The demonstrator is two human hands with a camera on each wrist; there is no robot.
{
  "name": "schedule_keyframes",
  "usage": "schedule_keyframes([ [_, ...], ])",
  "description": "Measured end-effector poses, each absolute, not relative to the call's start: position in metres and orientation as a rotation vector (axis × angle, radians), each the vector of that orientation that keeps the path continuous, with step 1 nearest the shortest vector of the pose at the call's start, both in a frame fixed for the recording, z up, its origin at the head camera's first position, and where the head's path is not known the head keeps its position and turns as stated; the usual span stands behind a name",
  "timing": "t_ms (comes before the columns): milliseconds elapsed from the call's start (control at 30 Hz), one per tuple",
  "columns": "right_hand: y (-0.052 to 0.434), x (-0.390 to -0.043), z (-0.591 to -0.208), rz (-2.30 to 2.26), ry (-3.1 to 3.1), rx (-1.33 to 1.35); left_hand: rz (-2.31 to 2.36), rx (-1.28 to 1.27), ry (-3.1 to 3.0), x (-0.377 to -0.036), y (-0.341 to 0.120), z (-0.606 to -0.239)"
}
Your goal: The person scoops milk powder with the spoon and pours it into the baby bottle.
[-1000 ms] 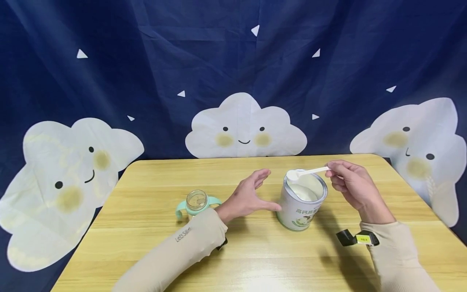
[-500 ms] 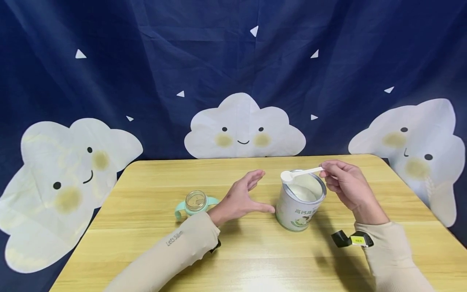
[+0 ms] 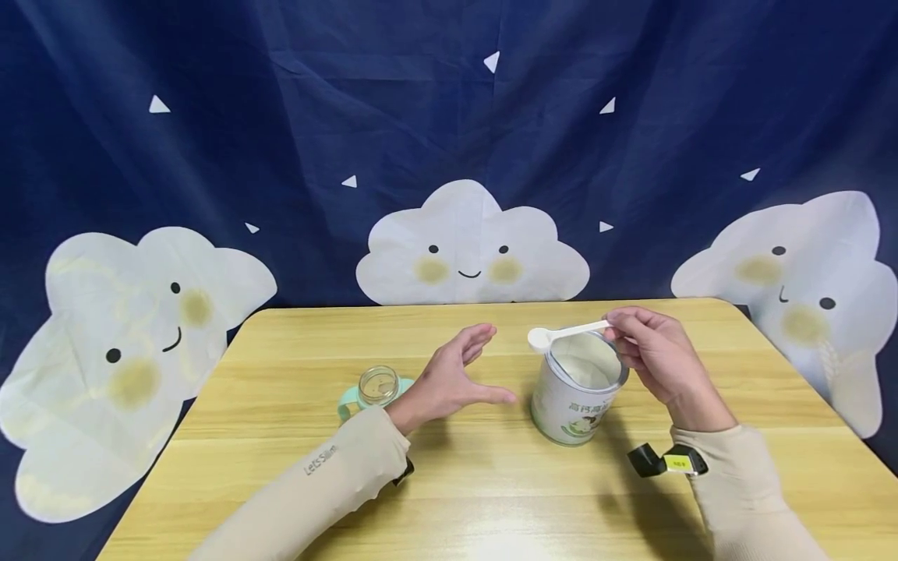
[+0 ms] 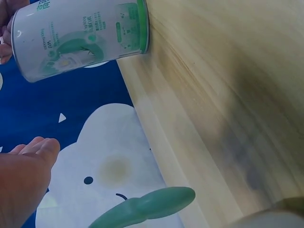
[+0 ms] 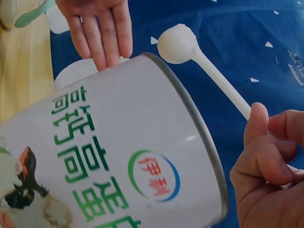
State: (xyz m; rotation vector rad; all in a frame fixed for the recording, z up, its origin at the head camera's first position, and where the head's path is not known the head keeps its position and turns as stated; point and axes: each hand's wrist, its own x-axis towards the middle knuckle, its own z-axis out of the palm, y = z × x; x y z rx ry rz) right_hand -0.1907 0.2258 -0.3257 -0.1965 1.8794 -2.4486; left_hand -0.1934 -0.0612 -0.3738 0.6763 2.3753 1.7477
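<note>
wood, pale and yellow, is making up the table point(image 3: 491, 483), the largest thing here, with a dark blue cloud-printed cloth point(image 3: 449, 140) hanging on its far side. standing right of the middle is the open white powder can point(image 3: 577, 389), with powder showing inside it. to its left, near the left forearm, is sitting the small glass bottle point(image 3: 378, 386) with mint green handles, its mouth uncovered and seemingly nothing in it yet.

the right hand point(image 3: 655, 362) is pinching the handle of the white scoop point(image 3: 561, 335) between thumb and fingertips, holding the heaped bowl of it just above the can's left rim. the left hand point(image 3: 449, 378) is hovering with fingers spread and relaxed, gripping nothing, between bottle and can and apart from both.

judging by this, one scoop is loaded and lifted, while carrying it across and tipping it into the bottle is left. the left hand is lying right in that path.
</note>
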Motion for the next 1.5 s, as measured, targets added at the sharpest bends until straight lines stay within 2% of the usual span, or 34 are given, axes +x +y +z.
schedule_keyframes([
  [1500, 0.173, -0.188, -0.313, -2.309, 1.971, -0.258, 1.814, 0.646, 2.393, -0.184, -0.104, -0.351],
])
